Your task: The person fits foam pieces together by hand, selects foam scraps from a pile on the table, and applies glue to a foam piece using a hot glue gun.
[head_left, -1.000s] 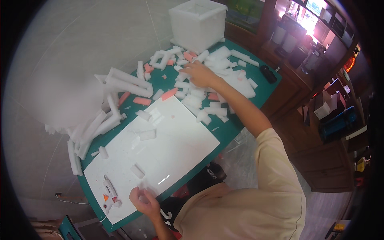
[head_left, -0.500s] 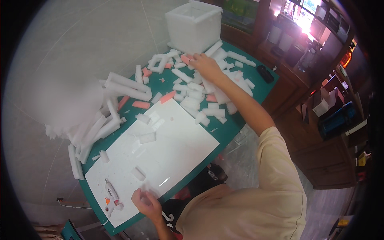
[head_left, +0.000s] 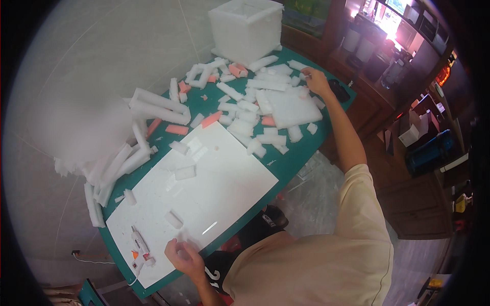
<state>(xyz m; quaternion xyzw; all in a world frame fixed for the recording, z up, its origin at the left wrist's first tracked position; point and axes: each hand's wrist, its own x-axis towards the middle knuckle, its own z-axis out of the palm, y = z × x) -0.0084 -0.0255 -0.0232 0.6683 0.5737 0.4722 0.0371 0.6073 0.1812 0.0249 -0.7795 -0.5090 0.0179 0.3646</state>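
My right hand (head_left: 317,81) reaches to the far right of the table, fingers bent together at the end of a white foam strip (head_left: 297,65). What sits between its fingertips is hidden. A large white foam slab (head_left: 296,108) and many small white offcuts lie beneath and left of that arm. My left hand (head_left: 185,256) rests at the near edge of a white board (head_left: 232,168), fingers loosely curved and apart, with nothing visible in it. The closest item to it is a small white foam block (head_left: 174,219); a white glue gun (head_left: 140,244) lies farther left.
A tall open foam box (head_left: 246,31) stands at the table's far end. Pink foam pieces (head_left: 211,119) are scattered among the white ones. Long foam strips (head_left: 120,166) lean along the left wall side. A black object (head_left: 339,91) lies near the right corner of the green tabletop (head_left: 291,163).
My right hand has moved right, away from the pink pieces and across the foam pile to the far right edge. The left hand stays almost in place.
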